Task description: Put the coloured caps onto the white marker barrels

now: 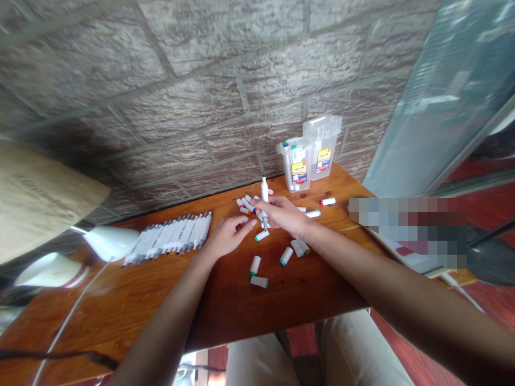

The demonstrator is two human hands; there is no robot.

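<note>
My right hand (284, 212) is closed around a white marker (264, 190), which stands nearly upright with bare, dark tips at both ends. To its left, my left hand (229, 236) hovers low over the table with thumb and fingers apart and nothing visible between them. White marker caps (249, 203) with coloured ends lie just behind my hands. A green-ended cap (262, 235) is right below the held marker. Closer to me are a few more caps (258, 281), some with green or teal ends. Left of my left hand, several uncapped markers (173, 236) lie side by side in a row.
Two clear plastic marker cases (298, 166) stand against the brick wall (201, 107), the front one with some coloured pieces inside. A red-ended cap (328, 201) is at the right. A white lamp-like cone (108, 241) and a cable (70, 316) are on the wooden table (225, 316) at left.
</note>
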